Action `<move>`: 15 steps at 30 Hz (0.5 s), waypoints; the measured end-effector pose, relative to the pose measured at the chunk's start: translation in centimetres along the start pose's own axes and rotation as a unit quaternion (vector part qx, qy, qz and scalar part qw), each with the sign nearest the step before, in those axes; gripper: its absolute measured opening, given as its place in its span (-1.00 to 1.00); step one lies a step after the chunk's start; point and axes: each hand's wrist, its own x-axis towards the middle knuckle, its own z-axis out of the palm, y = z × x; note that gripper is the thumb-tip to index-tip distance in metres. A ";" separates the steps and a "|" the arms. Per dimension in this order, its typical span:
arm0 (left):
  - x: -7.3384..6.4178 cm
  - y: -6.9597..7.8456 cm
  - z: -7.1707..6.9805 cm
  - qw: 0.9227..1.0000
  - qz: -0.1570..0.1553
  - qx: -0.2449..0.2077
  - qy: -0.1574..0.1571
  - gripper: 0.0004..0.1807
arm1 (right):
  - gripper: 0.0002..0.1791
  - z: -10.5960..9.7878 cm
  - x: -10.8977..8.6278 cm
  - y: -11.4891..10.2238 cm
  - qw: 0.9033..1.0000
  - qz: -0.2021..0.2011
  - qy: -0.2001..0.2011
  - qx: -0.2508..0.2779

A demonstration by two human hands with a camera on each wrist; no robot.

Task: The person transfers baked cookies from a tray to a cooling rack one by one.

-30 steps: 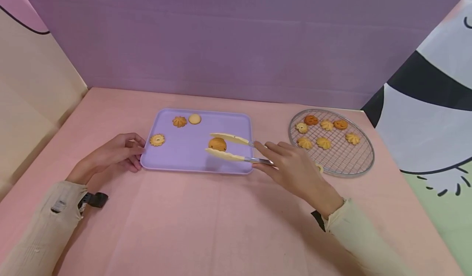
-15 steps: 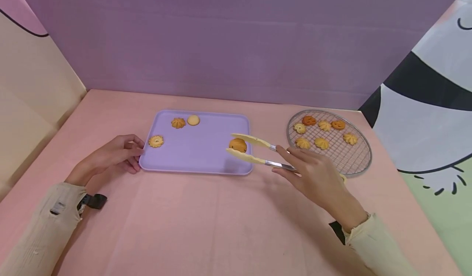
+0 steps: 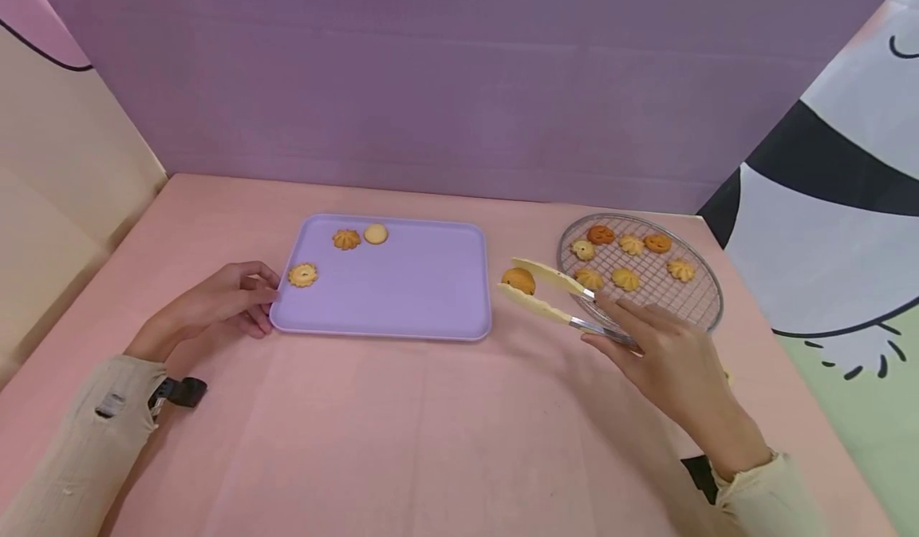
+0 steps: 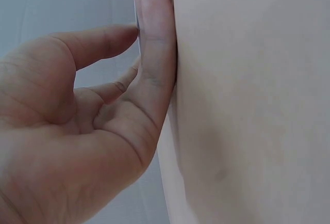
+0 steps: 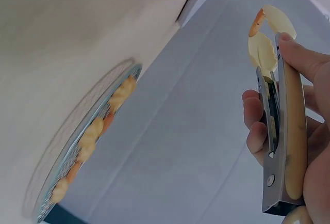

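Note:
My right hand (image 3: 664,361) grips a pair of tongs (image 5: 281,146) with metal arms and pale yellow scalloped tips. Between those tips a round golden-brown cookie (image 3: 518,281) is held up, just right of the lilac tray (image 3: 402,302). My left hand (image 3: 222,302) is at the tray's left edge, its thumb and fingers pinching the rim, as the left wrist view shows. On the tray lie a ring-shaped cookie (image 3: 303,274), a ridged brown cookie (image 3: 346,239) and a smooth pale round cookie (image 3: 376,234).
Right of the tray stands a round wire rack (image 3: 692,306) bearing several cookies, among them a pretzel-shaped one (image 3: 657,242) and a ridged yellow one (image 3: 626,279). A pink cloth (image 3: 402,433) covers the table, and a purple wall (image 3: 459,98) rises behind it.
The right hand has moved to the right with the tongs, carrying the golden-brown cookie from over the tray past its right edge. The left hand has stayed at the tray.

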 end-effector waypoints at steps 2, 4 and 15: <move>0.0 0.0 0.0 1.000 0.000 0.000 0.000 -0.54 | -0.19 -0.3 -0.3 0.4 1.000 0.012 0.004 -0.011; 0.0 -0.1 0.0 1.000 -0.001 0.003 0.000 -0.54 | -0.19 -0.6 -0.6 0.8 0.999 0.024 0.011 -0.023; 0.1 -0.1 0.0 1.000 0.000 0.007 -0.002 -0.52 | -0.37 -1.9 -2.3 3.8 0.995 0.077 0.028 -0.053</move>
